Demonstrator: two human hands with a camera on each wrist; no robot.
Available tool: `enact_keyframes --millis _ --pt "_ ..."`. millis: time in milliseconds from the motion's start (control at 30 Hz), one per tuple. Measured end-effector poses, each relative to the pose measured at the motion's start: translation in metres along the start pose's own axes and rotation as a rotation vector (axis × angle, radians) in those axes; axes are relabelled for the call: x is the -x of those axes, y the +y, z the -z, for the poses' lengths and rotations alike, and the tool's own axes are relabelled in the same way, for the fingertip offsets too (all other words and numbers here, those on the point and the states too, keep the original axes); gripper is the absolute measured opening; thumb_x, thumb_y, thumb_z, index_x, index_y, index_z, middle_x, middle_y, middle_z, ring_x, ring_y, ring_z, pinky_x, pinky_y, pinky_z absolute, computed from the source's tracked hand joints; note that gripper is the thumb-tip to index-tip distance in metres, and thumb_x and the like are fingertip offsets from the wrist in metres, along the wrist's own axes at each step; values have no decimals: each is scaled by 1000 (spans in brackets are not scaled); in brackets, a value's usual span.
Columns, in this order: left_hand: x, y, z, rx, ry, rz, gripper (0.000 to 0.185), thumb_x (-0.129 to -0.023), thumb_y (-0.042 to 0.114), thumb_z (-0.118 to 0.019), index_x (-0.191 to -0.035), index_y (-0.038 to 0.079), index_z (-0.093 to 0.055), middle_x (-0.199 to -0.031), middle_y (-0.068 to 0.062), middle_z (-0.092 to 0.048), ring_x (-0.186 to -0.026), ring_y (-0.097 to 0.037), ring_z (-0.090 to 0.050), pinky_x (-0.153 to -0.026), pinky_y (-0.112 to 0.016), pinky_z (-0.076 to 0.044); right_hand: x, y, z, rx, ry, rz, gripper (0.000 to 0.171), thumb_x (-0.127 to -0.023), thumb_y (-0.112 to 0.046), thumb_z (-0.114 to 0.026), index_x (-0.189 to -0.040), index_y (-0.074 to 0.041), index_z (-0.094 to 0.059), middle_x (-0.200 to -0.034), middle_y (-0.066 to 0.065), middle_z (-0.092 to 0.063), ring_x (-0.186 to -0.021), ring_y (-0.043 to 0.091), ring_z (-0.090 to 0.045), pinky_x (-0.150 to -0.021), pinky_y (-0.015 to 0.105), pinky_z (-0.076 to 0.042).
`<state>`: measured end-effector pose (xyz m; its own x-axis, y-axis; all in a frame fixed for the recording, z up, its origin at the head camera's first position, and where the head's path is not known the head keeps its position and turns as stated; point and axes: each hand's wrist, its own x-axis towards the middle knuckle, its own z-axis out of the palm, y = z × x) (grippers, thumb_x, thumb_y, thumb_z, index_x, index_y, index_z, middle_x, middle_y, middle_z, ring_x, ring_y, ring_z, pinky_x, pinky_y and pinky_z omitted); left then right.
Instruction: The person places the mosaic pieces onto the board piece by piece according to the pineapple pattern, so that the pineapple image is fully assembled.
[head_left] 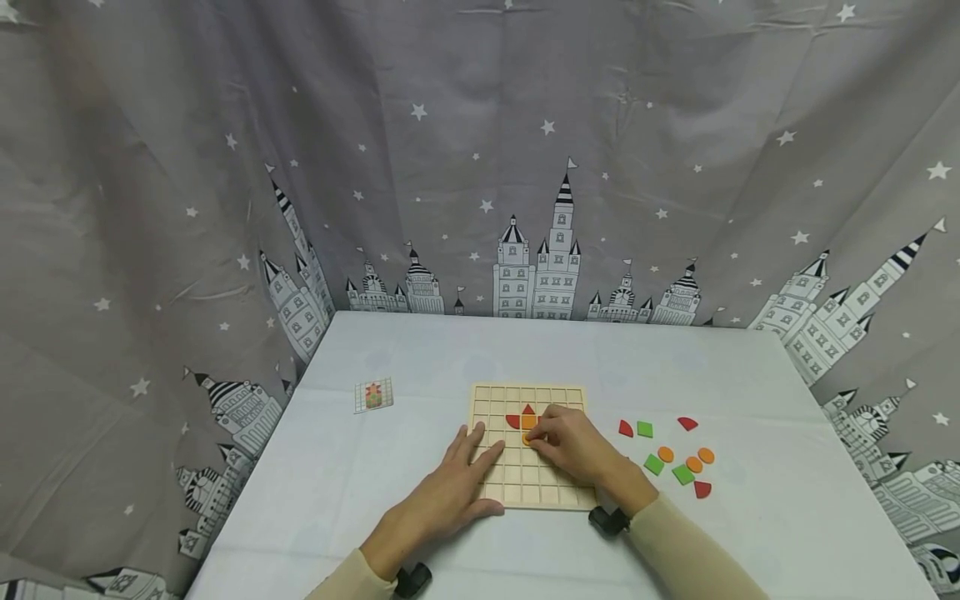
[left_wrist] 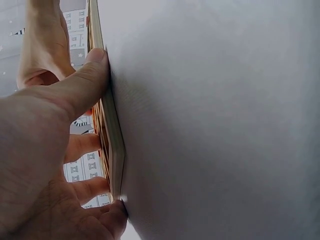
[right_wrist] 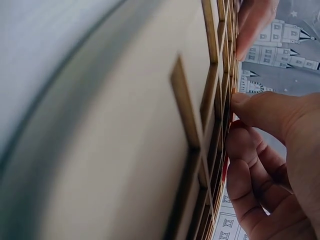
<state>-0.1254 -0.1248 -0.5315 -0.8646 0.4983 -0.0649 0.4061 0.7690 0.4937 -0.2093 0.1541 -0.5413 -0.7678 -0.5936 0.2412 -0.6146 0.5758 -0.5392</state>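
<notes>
A wooden grid board lies on the white table. My left hand rests on its left side with spread fingers; in the left wrist view, the thumb touches the board's near edge. Over the middle of the board, my right hand pinches an orange round piece between thumb and fingertips, mostly covered by the fingers. Just above it in the grid sit an orange square, a red triangle and a red quarter-circle. Another bit of red shows beside the square, partly hidden by the right hand.
Loose pieces lie right of the board: several orange discs, green squares and red quarter-circles. A small card with a coloured grid pattern lies at the back left. A grey curtain surrounds the table.
</notes>
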Motion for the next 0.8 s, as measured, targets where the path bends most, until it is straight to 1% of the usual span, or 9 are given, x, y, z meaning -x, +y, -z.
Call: enact_keyframes --millis 333,533,800 --pt "-1 0 -1 -4 5 -3 93 -105 51 -85 -178 10 -48 -189 -33 -28 -175 -64 -26 -118 -72 -59 2 -2 0 12 10 0 9 -103 -11 -91 -111 -11 -93 -105 0 -78 -91 8 -67 -80 25 -59" --pt "-1 -1 -1 3 -2 2 92 -105 52 -84 -179 10 -46 -190 -32 -26 -176 -63 -24 -124 -71 -55 7 -1 2 30 29 9 10 -102 -10 -91 -112 -11 -91 -105 1 -79 -88 8 -65 -77 24 -57" --pt "1 1 2 24 -1 -8 93 -105 51 -85 -178 9 -47 -189 -34 -26 -175 -64 -25 -125 -72 -53 25 5 16 17 75 -73 15 -100 -9 -93 -114 -10 -91 -104 -1 -78 -85 7 -64 -75 21 -56"
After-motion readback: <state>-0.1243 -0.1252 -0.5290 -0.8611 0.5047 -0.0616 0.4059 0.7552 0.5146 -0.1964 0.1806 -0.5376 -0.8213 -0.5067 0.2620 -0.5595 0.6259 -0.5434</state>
